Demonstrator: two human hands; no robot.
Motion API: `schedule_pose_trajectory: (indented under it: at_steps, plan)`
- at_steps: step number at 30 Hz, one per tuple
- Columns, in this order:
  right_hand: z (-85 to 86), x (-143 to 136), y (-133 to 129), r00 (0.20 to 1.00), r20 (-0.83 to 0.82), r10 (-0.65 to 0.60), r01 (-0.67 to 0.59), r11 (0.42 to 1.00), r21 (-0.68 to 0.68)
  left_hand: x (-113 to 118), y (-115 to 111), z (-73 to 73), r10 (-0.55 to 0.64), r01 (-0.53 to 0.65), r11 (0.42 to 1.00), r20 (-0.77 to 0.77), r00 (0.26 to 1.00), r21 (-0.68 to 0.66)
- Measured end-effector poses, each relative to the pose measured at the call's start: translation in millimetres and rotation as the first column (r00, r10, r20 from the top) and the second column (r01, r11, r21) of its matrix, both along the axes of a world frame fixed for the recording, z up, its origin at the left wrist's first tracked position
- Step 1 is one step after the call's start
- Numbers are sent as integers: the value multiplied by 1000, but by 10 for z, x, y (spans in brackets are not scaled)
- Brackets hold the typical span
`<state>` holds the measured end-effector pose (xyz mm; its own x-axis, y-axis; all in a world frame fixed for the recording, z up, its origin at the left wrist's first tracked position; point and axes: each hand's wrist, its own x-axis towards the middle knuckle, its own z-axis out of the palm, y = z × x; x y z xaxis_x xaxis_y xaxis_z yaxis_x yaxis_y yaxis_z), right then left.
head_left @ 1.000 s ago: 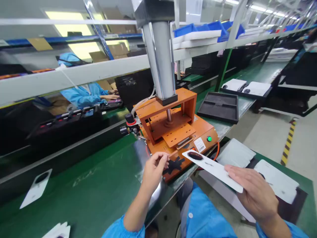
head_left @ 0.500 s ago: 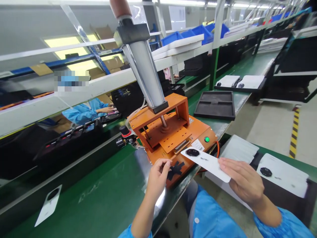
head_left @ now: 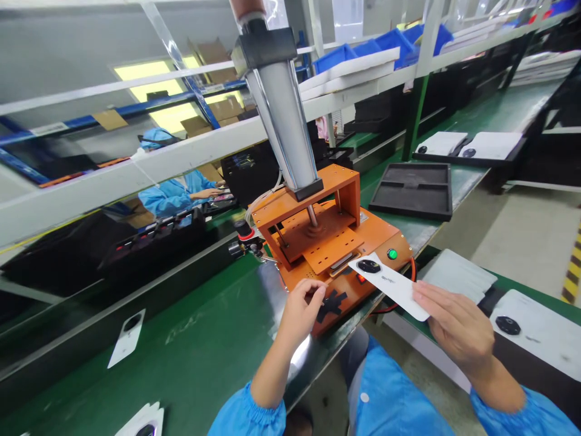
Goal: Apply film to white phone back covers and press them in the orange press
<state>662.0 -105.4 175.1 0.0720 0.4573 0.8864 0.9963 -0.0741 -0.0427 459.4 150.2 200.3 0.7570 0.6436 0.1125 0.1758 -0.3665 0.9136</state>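
Observation:
My right hand (head_left: 458,327) is closed on the lower end of a white phone back cover (head_left: 394,288). The cover has a round black camera ring at its far end and is tilted above the front edge of an orange pneumatic press (head_left: 385,237). Close to the press's front left corner, my left hand (head_left: 300,309) has its thumb and fingertips pinched together. Whatever they hold, if anything, is too small to make out. Just right of these fingers, black tape (head_left: 332,306) marks the press's front. The press plate (head_left: 333,248) has a dark slot below it.
On the green bench at left lie a single white cover (head_left: 127,340) and a stack of covers (head_left: 144,421). At right, a tray holds more covers (head_left: 540,333). A black tray (head_left: 412,191) sits behind the press. Across the line, a co-worker in blue (head_left: 175,194) works.
My view has turned left, so the scene sits further right and a stack of covers appears at lower left. Both hands keep nearly the same pose, the cover still in the right.

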Motion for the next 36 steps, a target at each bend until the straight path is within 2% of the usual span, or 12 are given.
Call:
schedule_pose_trajectory:
  at_steps: [6, 9, 15, 19, 28, 31, 36]
  plan:
    - [-23, -19, 32, 996, 92, 0, 9, 995, -95, 6, -10, -5, 21, -19, 999, 28, 999, -48]
    - [-43, -27, 34, 995, 105, -1, 13, 994, -113, 0, -11, -34, 21, -20, 1000, 26, 999, -11]
    - [-53, 7, 4, 998, 64, -14, 17, 999, -49, 29, -23, -40, 14, -12, 994, -16, 1000, 111]
    - [-70, 18, 2, 999, 47, 6, -5, 999, -33, 42, -26, 6, 16, -14, 995, -18, 1000, 103]
    - [-113, 39, -2, 1000, -10, 6, -6, 1000, 14, 41, -13, 12, 18, -16, 997, -23, 1000, 81]
    - [-116, 57, -2, 1000, -5, 2, -2, 1000, 24, 80, -30, 86, 50, -50, 999, -37, 998, 1]
    - [-139, 76, -4, 1000, -7, -13, 14, 999, 35, 294, -20, 183, 139, -119, 947, 47, 989, -297]
